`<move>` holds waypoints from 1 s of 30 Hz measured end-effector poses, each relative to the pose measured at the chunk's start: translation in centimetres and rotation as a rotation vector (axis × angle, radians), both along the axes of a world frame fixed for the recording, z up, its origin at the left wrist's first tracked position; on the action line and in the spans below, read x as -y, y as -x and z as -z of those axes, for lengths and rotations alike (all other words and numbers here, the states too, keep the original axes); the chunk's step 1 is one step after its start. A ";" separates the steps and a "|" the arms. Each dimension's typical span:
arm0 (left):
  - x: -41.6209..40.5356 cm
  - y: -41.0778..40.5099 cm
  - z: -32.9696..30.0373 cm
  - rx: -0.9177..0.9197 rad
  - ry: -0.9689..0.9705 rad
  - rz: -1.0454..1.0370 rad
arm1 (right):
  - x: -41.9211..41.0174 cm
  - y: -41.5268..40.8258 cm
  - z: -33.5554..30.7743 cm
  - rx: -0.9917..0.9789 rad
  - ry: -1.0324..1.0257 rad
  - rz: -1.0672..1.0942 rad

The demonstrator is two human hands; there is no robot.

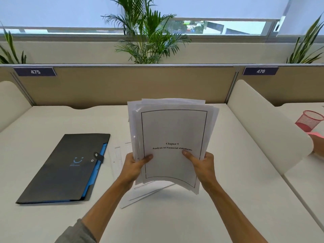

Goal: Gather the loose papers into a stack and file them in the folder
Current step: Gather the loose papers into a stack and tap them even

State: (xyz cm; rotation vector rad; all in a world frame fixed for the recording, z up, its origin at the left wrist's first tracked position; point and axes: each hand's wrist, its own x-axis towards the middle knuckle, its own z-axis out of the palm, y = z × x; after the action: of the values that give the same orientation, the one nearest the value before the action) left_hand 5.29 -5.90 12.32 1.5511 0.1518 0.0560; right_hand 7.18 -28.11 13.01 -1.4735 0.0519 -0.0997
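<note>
An uneven stack of white papers (173, 130) stands upright above the white desk, its top sheet printed "Chapter 5". My left hand (135, 168) grips the stack's lower left edge and my right hand (201, 165) grips its lower right edge, thumbs on the front sheet. More loose sheets (140, 195) lie flat on the desk beneath and to the left of the stack. A black folder (64, 169) with blue inner pockets and a snap strap lies closed on the desk to the left.
The desk (236, 190) is bounded by a tan partition (122, 85) at the back and white curved dividers on both sides. A pink mesh cup (309, 120) and another person's hand (319, 146) are on the neighbouring desk at right.
</note>
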 end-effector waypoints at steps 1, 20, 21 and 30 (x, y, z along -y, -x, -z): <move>0.1 0.2 -0.1 0.003 0.002 -0.007 | -0.1 0.0 -0.1 0.000 -0.003 0.004; 2.0 -0.3 -5.2 0.180 0.080 0.030 | 1.5 0.7 -5.6 0.256 0.099 0.015; 2.0 -0.4 -5.5 0.188 0.087 0.044 | 1.6 0.7 -5.8 0.282 0.104 0.002; 2.1 0.1 -2.8 0.097 0.063 0.038 | 2.8 0.6 -3.6 0.216 0.123 -0.054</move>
State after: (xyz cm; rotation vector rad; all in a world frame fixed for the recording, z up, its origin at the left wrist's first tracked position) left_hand 5.24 -8.03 15.10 1.4848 0.0469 0.0957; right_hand 6.56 -30.94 16.57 -1.5774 -0.1720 -0.2208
